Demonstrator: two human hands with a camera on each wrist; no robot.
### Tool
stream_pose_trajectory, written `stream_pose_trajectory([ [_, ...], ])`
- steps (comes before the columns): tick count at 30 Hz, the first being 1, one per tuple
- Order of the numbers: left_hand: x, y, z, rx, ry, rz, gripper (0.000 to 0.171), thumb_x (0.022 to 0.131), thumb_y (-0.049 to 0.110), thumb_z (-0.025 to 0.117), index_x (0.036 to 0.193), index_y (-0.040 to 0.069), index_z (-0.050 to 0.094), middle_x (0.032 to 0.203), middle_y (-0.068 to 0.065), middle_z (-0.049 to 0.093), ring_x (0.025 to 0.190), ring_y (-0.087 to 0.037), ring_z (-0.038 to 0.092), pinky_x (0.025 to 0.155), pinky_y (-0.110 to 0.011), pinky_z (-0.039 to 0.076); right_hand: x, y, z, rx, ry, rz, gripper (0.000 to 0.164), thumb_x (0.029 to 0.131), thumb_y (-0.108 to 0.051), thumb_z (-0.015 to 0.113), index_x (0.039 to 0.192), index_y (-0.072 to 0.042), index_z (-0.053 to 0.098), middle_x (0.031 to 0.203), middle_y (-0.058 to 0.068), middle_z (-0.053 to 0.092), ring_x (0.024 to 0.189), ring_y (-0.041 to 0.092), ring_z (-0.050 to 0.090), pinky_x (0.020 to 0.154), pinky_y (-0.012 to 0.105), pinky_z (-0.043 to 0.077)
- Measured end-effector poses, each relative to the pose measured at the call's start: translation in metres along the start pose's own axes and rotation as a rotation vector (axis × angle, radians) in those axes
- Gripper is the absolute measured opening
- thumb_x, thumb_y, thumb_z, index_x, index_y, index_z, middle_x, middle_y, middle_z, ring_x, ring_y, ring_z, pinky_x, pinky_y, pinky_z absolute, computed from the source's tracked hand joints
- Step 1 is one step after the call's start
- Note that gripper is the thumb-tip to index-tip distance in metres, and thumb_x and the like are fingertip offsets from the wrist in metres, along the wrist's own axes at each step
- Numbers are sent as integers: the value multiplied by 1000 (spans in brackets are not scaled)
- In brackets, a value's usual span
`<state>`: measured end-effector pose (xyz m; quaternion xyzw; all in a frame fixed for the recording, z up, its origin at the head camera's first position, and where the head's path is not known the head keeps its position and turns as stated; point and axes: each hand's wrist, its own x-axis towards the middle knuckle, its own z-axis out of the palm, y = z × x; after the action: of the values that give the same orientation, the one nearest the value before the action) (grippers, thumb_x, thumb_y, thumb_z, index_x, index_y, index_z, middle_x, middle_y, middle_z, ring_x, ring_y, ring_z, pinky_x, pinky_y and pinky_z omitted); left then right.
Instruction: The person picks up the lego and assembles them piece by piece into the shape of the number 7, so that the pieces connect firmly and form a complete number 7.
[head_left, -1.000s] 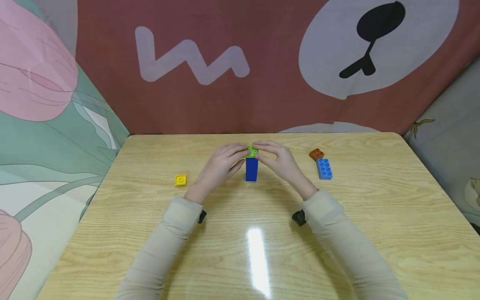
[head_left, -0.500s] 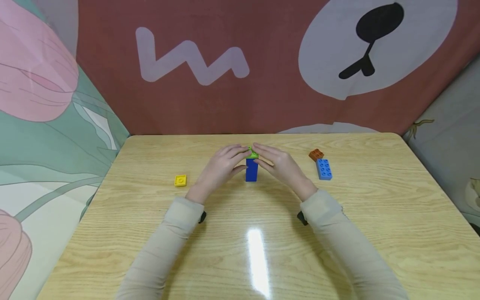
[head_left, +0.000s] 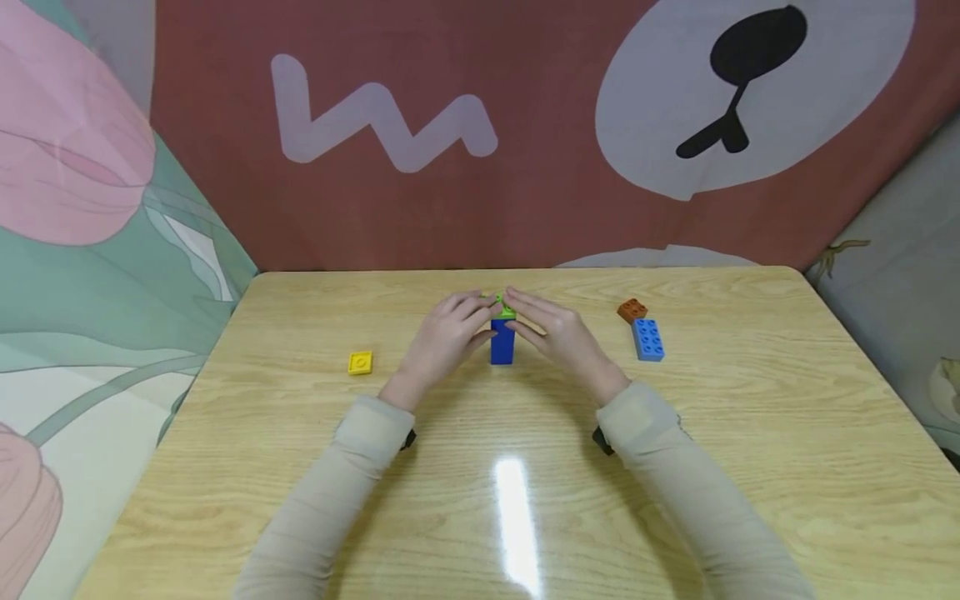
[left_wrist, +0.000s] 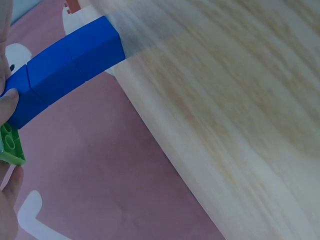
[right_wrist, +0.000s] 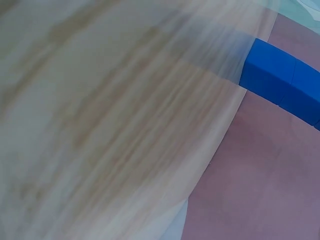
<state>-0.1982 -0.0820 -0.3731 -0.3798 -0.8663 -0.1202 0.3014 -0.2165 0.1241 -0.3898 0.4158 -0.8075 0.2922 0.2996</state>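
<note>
An upright blue tower of stacked toy building blocks stands at mid-table, with a bright green block at its top. Joins between its blue blocks show in the left wrist view, where the green block shows part of its hollow underside. My left hand grips the green block from the left, its thumb beside the upper tower. From the right, my right hand holds the same block, fingers over it and thumb at the tower's upper front. Fingers hide much of the green block; the right wrist view shows only the blue tower.
Left on the wooden table lies a square yellow block. To the right, a light blue block with studs lies against a brown block. A printed cloth hangs behind the table's back edge.
Both hands stay at the top of the tower. Their fingers have shifted slightly over the green block, and the left thumb has moved lower, in front of the blue tower. Other blocks remain in place.
</note>
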Motion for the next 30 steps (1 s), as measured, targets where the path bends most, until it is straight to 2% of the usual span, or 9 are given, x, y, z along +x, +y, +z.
stream_pose_trajectory([
  [9,-2,4,2,51,47,1,33,84,18,73,116,11,68,115,-5,70,112,-23,63,101,-33,50,-1,-2,-1,10,17,17,41,76,0,76,116,3,66,118,21,66,106,32,66,85,34,58],
  [13,-3,5,3,53,43,-12,32,83,17,73,115,11,68,115,-5,69,112,-23,63,101,-33,50,0,-4,-3,46,-11,69,40,78,-2,75,117,2,66,119,21,65,109,32,66,86,34,57],
  [16,-4,6,1,54,30,-27,32,83,17,73,114,11,68,116,-5,69,113,-23,63,101,-34,50,4,-6,-5,152,-64,198,38,81,-3,73,119,1,65,121,19,65,111,32,64,91,38,55],
  [20,-4,6,-2,53,10,-40,32,84,18,73,115,12,68,118,-4,69,114,-23,62,100,-35,50,12,-7,-9,362,-154,470,43,86,-7,70,126,2,59,126,19,61,116,36,59,99,44,51],
  [23,-3,7,-5,42,-13,-50,32,85,20,72,115,13,68,118,-3,68,115,-22,62,101,-35,50,14,-5,-11,459,-223,640,46,89,-11,67,132,0,54,128,19,59,118,36,56,103,46,48],
  [26,0,8,-10,-10,-64,-78,33,85,21,73,117,13,67,121,-4,67,117,-22,60,104,-37,48,15,-4,-12,499,-267,714,46,91,-15,66,133,-2,53,128,19,60,119,34,56,104,46,47],
  [30,2,7,-16,-133,-145,-142,38,85,21,73,121,12,65,126,-5,64,123,-24,56,110,-40,43,15,-3,-12,541,-280,729,45,91,-15,65,133,-2,52,129,19,59,119,33,56,104,45,47],
])
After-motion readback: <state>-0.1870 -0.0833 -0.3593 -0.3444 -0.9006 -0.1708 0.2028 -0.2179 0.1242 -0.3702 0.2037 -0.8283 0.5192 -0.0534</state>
